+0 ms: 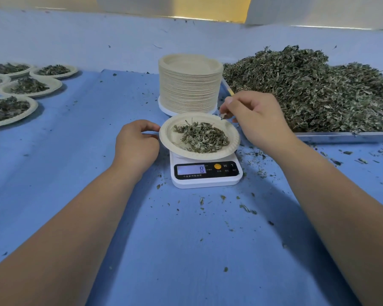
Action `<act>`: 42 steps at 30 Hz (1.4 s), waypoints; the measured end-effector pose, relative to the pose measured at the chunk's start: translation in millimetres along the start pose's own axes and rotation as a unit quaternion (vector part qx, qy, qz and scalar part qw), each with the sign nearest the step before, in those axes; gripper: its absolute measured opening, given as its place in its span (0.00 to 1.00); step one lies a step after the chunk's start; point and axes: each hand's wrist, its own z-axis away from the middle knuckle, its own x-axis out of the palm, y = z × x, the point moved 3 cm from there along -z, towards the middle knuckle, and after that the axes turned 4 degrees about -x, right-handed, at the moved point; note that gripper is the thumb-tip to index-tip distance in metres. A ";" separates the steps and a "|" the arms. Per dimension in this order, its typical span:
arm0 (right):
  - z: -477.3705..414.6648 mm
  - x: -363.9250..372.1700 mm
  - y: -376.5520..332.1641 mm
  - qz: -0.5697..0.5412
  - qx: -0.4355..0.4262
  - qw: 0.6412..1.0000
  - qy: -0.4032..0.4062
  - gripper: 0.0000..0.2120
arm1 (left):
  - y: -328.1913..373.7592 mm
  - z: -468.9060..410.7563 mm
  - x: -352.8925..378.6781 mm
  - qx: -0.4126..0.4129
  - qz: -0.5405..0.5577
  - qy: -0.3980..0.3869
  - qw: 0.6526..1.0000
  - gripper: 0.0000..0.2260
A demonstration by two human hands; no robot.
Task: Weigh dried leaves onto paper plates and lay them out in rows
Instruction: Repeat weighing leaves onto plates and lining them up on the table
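A paper plate with a small heap of dried leaves sits on a white digital scale whose display reads 8. My left hand pinches the plate's left rim between thumb and fingers. Over the plate's right rim, my right hand pinches a few bits of dried leaf. A big pile of dried leaves fills a metal tray at the right.
A tall stack of empty paper plates stands just behind the scale. Several filled plates lie in rows at the far left. Leaf crumbs are scattered over the blue table cover around and in front of the scale.
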 end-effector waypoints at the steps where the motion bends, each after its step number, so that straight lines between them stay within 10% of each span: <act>1: 2.0 2.1 0.4 -0.008 -0.004 1.000 -0.008 0.12 | 0.3 0.3 -0.1 0.002 -0.003 0.000 1.000 0.17; 30: -23.3 -19.7 62.4 0.188 0.093 0.977 -0.027 0.12 | -2.8 0.1 -1.4 0.003 -0.005 0.001 1.000 0.18; 42: -131.1 13.1 119.4 0.216 0.217 0.947 -0.095 0.18 | -0.7 -13.0 0.0 -0.032 0.234 0.036 0.971 0.16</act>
